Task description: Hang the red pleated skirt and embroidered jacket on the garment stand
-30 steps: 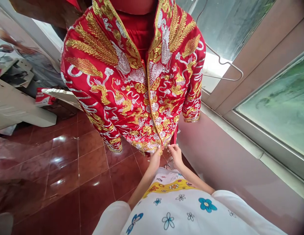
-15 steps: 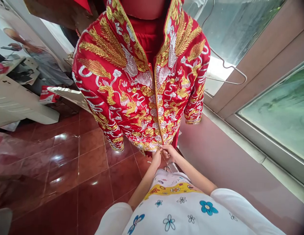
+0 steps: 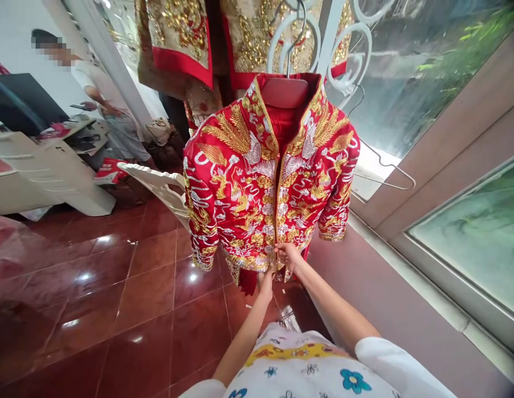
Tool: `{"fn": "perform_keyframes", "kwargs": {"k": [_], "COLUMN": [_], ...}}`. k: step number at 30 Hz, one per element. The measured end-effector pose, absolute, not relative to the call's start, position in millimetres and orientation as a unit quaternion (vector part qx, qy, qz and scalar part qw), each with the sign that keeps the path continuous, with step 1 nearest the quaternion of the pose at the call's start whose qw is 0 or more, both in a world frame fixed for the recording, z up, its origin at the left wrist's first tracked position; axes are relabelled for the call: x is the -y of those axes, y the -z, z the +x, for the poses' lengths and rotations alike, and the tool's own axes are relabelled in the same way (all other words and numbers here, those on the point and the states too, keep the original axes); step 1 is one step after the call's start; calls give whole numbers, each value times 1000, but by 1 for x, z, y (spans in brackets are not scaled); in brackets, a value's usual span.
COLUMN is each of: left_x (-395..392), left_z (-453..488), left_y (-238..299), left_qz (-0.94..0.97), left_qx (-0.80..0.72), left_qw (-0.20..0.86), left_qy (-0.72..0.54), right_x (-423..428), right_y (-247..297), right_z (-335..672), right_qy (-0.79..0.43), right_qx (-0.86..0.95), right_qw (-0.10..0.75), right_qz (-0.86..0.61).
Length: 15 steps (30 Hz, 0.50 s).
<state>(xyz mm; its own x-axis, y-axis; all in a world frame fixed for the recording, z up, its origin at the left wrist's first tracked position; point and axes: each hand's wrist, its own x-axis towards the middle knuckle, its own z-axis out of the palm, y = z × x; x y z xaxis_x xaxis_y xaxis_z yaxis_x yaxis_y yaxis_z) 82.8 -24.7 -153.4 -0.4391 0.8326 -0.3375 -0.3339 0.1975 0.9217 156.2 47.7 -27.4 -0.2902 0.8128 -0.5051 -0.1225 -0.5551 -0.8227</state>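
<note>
A red jacket (image 3: 240,188) thick with gold and silver embroidery hangs on a hanger (image 3: 284,91) from a white stand in front of me. Both my hands are at its bottom hem, where the two front edges meet. My left hand (image 3: 266,278) grips the hem from below, fingers closed on the cloth. My right hand (image 3: 287,255) pinches the front edge just above the hem.
More embroidered garments (image 3: 178,38) hang behind. A bare wire hanger (image 3: 383,168) hangs by the window (image 3: 468,226) on the right. A white chair (image 3: 157,185) and a white table (image 3: 41,177) stand left on the red tiled floor (image 3: 116,309). Another person (image 3: 103,105) is at back left.
The view has pulled back and tilted up, showing the whole jacket and its hanger. My hands have come together on the hem's front opening.
</note>
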Motion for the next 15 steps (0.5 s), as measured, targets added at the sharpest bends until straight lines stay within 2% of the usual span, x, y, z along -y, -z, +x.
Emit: {"fn": "perform_keyframes", "kwargs": {"k": [3, 5, 10, 15], "left_x": [47, 49, 0, -38], "left_z": [79, 75, 70, 73], "left_y": [146, 132, 93, 92], "left_qz": [209, 273, 624, 645], "left_qx": [-682, -714, -721, -720], "left_qw": [409, 359, 147, 129], "left_qy": [-569, -536, -264, -222], "right_x": [-39, -33, -26, -43], "right_y": [35, 39, 43, 31], "right_z": [160, 159, 154, 151], "right_qy": [-717, -704, -675, -631], "right_qx": [344, 349, 375, 433], "right_qw": [313, 318, 344, 364], "right_qz": [-520, -530, -535, -530]}}
